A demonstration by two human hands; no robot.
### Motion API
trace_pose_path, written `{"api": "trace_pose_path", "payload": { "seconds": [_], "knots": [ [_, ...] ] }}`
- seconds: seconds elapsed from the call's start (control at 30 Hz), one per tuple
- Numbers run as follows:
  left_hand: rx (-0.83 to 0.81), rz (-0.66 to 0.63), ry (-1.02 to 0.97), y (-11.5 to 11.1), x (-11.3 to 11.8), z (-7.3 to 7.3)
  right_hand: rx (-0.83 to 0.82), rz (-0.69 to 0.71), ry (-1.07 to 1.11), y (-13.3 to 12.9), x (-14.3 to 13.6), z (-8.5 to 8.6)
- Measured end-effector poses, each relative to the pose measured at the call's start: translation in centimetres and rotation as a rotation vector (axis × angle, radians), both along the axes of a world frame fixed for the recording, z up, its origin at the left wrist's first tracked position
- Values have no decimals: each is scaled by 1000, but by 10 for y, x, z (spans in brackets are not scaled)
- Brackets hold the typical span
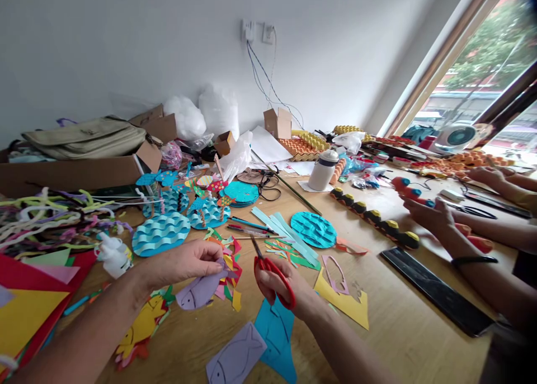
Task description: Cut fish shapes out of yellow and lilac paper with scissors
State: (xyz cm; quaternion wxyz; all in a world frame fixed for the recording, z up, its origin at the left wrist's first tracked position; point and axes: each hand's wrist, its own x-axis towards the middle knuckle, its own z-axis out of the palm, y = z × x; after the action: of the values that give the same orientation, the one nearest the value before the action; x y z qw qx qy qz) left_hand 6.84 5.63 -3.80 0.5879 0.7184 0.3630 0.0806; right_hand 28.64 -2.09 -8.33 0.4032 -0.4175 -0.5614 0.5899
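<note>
Between the fingertips of my left hand [201, 259] is a purple paper fish [197, 295] with a drawn eye and gill line, pinched near its tail. My right hand [281, 280] has its fingers in the red handles of a pair of scissors [289, 295]; the blades point up and away, apart from the fish. Below lie a purple paper sheet [237, 357] with a fish outline and a blue paper piece [277, 333] with drawn lines. Several cut yellow fish [145, 320] rest under my left forearm. Colored paper scraps [235, 300] lie between my hands.
A white glue bottle [113, 255] and wavy blue paper discs [161, 233] stand to the left. A white cup [323, 171] is farther back. At right lie a black-and-yellow egg-carton strip [373, 216] and a black slab [436, 289]; another person's hands [432, 213] hold a painted carton piece.
</note>
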Motion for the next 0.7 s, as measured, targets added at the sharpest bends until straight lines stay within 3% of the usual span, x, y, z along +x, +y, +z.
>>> {"api": "trace_pose_path", "payload": {
  "seconds": [0.17, 0.33, 0.5, 0.7],
  "knots": [
    [41, -3, -7, -1, 1, 7, -46, -221, 55, 5, -4, -4],
    [124, -31, 47, -9, 4, 11, -24, -300, 78, 8, -8, -9],
    [149, -35, 86, -17, 11, 9, 35, -292, 89, 6, -15, -9],
    [131, -76, 65, -23, 20, 10, 44, -161, 69, 1, -21, 16]
  ]
}}
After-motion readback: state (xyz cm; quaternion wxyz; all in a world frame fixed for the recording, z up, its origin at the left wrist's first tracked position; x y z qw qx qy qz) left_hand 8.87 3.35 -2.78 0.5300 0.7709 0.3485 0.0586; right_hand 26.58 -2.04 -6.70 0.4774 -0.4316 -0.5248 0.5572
